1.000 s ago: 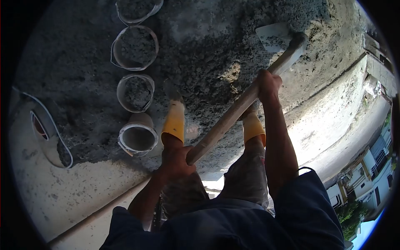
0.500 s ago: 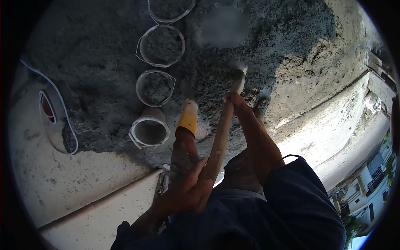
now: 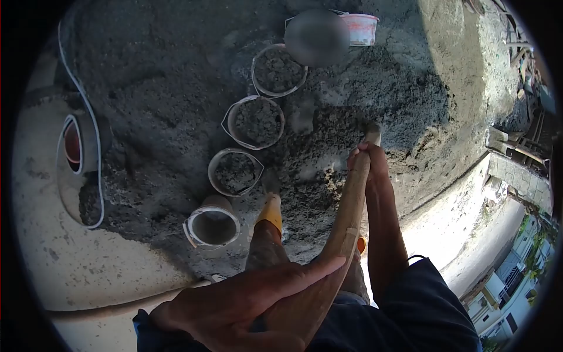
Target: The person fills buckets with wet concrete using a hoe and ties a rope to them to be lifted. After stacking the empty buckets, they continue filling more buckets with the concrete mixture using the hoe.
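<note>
A long wooden tool handle [image 3: 346, 214] slants from my body toward the wet grey concrete mix [image 3: 404, 94]. My right hand [image 3: 368, 157] is closed around its far part, low over the mix. Near my body, my left hand [image 3: 246, 296] grips the thick near end, one digit stretched along the wood. The tool's head cannot be made out beyond the handle's far tip. To the left stand buckets in a row, three of them filled with lumpy grey mix; one such is a filled bucket [image 3: 234, 172]. The nearest bucket [image 3: 216, 226] is tilted, its inside grey.
A pink-and-white bucket [image 3: 360, 29] stands at the far end. A pale hose or cable [image 3: 88, 111] curves past a reddish-lined container [image 3: 73, 144] on the left. My yellow boot [image 3: 270, 211] is beside the buckets. A pipe [image 3: 129, 305] lies at lower left.
The handle and my right hand have shifted right in view, and my left hand appears larger and closer. The view has tilted up, bringing the pink-and-white bucket into sight.
</note>
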Action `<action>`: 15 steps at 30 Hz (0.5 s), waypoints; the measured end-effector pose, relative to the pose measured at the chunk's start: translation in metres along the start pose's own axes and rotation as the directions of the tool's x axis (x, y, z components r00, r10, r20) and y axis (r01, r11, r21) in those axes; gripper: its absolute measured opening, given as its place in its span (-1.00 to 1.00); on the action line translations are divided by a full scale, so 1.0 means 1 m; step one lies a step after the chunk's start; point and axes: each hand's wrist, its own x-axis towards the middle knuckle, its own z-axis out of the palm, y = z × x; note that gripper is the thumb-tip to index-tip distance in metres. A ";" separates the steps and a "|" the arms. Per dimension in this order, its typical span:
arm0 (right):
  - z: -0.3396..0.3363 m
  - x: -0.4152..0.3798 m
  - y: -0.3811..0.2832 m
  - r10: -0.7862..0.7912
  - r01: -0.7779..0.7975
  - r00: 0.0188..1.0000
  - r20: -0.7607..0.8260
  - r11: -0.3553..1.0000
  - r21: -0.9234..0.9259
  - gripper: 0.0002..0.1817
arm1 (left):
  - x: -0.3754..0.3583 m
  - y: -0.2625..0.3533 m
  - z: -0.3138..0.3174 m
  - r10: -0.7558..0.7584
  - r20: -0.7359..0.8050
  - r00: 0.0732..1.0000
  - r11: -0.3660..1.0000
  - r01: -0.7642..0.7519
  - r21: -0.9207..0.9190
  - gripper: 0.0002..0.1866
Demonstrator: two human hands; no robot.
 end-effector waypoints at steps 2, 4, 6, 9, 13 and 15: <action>0.046 -0.026 -0.005 -0.068 0.069 0.997 0.033 0.997 -0.046 -0.93 | -0.039 0.016 -0.018 -0.132 -0.014 0.991 0.980 0.132 0.146 0.04; 0.077 -0.024 0.007 -0.228 0.231 0.973 0.044 0.968 -0.099 -0.87 | -0.069 0.021 -0.039 -0.480 -0.136 0.866 0.831 0.499 0.245 -0.02; 0.108 -0.009 0.031 -0.334 0.340 0.940 0.063 0.926 -0.161 -0.89 | -0.089 -0.002 -0.060 -0.651 -0.366 0.665 0.571 0.747 0.341 -0.19; 0.148 0.042 0.067 -0.570 0.566 0.820 0.048 0.795 -0.219 -0.87 | -0.104 -0.118 -0.122 -0.420 -0.742 0.522 0.334 0.849 0.409 -0.47; 0.167 0.111 0.067 -0.641 0.670 0.738 0.211 0.660 -0.339 -0.82 | -0.087 -0.246 -0.212 -0.267 -0.774 0.574 0.376 0.802 0.465 -0.51; 0.166 0.113 0.055 -0.676 0.687 0.706 0.210 0.584 -0.432 -0.60 | -0.071 -0.271 -0.215 -0.117 -0.817 0.565 0.398 0.780 0.483 -0.43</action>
